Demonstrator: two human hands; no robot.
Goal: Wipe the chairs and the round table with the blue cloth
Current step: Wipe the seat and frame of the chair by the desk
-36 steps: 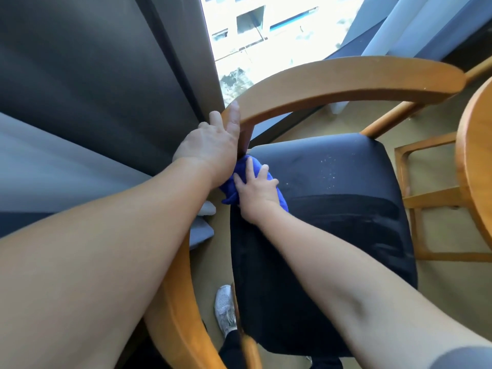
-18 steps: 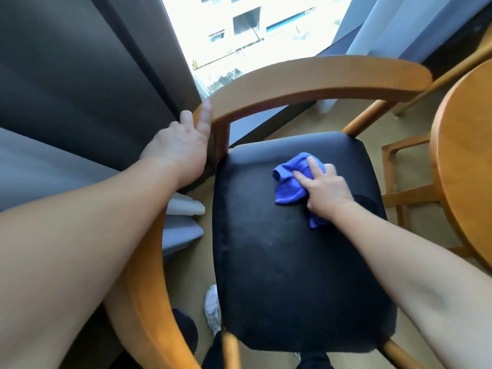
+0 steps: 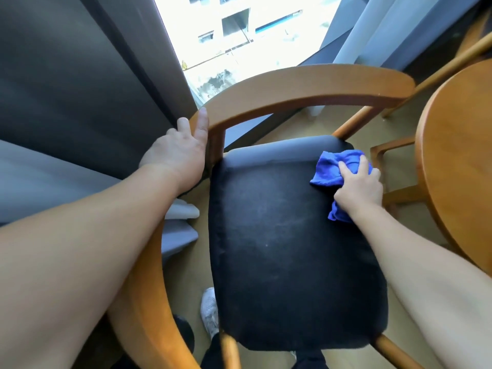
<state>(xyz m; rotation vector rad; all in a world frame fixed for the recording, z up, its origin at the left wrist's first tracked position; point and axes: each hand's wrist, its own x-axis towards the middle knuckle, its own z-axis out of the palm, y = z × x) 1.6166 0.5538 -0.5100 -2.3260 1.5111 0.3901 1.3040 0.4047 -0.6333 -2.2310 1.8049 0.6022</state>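
Note:
A wooden armchair with a curved rail [image 3: 306,89] and a black padded seat [image 3: 287,249] stands below me. My right hand [image 3: 359,189] presses the crumpled blue cloth [image 3: 332,169] onto the seat's far right corner. My left hand [image 3: 177,155] grips the rail where it bends at the left, fingers wrapped over the wood. The round wooden table [image 3: 458,155] shows at the right edge, close beside the chair.
A dark wall panel and a grey curtain [image 3: 66,102] stand tight against the chair's left side. A bright window [image 3: 239,30] lies beyond the rail. Another wooden chair frame [image 3: 394,169] sits under the table. My white shoe [image 3: 209,310] is on the tan floor.
My right hand has swept the blue cloth across the seat from the left rear corner to the far right corner. My left hand has kept its hold on the rail.

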